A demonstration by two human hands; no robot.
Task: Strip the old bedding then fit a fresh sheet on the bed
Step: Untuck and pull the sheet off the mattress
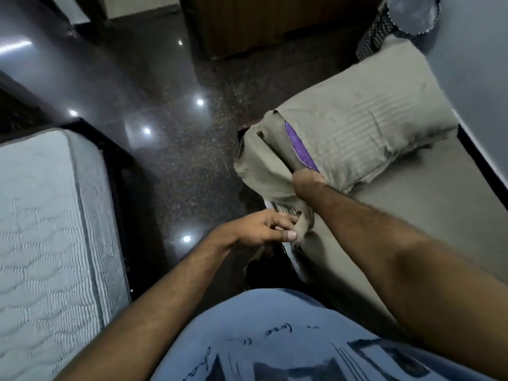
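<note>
A bed on the right carries an olive-grey sheet. On it lies a pillow in a matching striped case, with a purple inner cover showing at the open end. My right hand grips the loose edge of the pillowcase at that opening. My left hand pinches a fold of the olive sheet at the bed's near corner, where the white mattress edge is exposed.
A second bed with a bare quilted white mattress stands on the left. Dark polished floor runs between the two beds. A wooden cabinet stands at the back. A patterned dark bin sits by the pillow's far end.
</note>
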